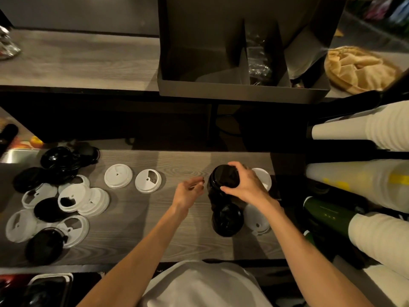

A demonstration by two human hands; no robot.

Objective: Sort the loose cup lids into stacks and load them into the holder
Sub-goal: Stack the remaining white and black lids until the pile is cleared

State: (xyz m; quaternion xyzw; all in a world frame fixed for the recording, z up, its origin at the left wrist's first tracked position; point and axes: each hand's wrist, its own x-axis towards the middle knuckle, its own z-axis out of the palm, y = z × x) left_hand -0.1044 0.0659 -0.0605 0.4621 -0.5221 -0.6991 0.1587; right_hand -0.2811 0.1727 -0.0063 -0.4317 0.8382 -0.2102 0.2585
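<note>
My right hand (245, 185) gripping the black lid stack (223, 177), left hand (188, 192) loose and empty beside it, white lids (132, 179) scattered leftward on the tabletop (177, 240)

Single head view, looking steeply down, close over counter (137, 218), facing shelf (77, 63).

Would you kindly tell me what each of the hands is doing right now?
Left hand: open, holding nothing.
Right hand: gripping the top of the black lid stack.
</note>
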